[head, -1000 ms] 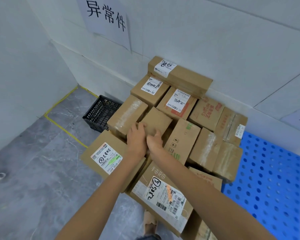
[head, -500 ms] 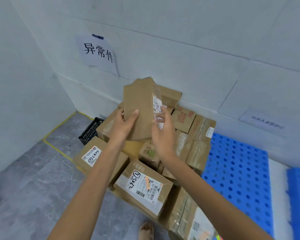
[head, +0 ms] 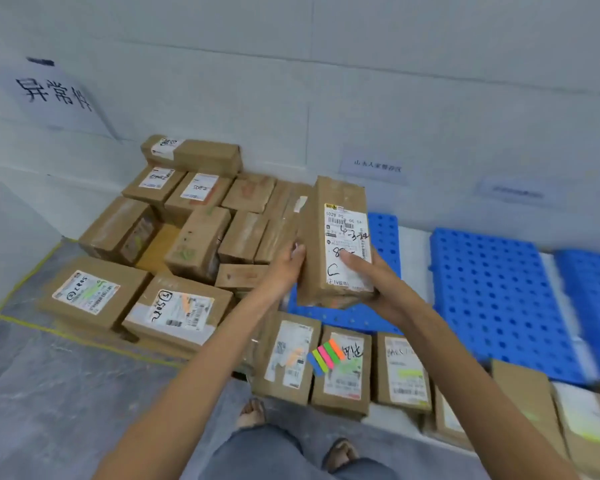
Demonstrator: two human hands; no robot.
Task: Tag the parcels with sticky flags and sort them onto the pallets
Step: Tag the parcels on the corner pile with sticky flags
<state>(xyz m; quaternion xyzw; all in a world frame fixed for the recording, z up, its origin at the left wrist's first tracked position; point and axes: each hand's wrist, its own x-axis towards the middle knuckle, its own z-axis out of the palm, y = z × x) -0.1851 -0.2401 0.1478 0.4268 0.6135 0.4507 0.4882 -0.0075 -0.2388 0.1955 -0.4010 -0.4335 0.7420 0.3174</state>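
While both hands held it up at the centre of the frame, the raised parcel (head: 343, 199) stood nearly upright, its white shipping label with handwritten marks turned toward the camera. The left hand (head: 284, 261) gripped the parcel's left edge, its fingers curled round the side. The right hand (head: 374, 284) gripped the lower right corner, thumb pressed across the label and the other fingers hidden behind the cardboard. The parcel hung in front of a blue pallet (head: 383, 230), clear of the boxes around it.

Left of centre, a pile of parcels (head: 194, 237) lay heaped against the white wall, several showing labels with marker writing. Along the bottom of the frame ran a row of labelled parcels (head: 404, 375), and a strip of sticky flags (head: 326, 356) in blue, yellow, pink, green and orange lay on top of them, straddling two boxes. Two more blue pallets (head: 492, 299) filled the right side, one at the frame's edge. A paper sign (head: 52, 95) with large characters hung at the upper left, and a small wall label (head: 374, 166) sat above the held parcel. Yellow floor tape (head: 25, 282) edged the pile at the left.
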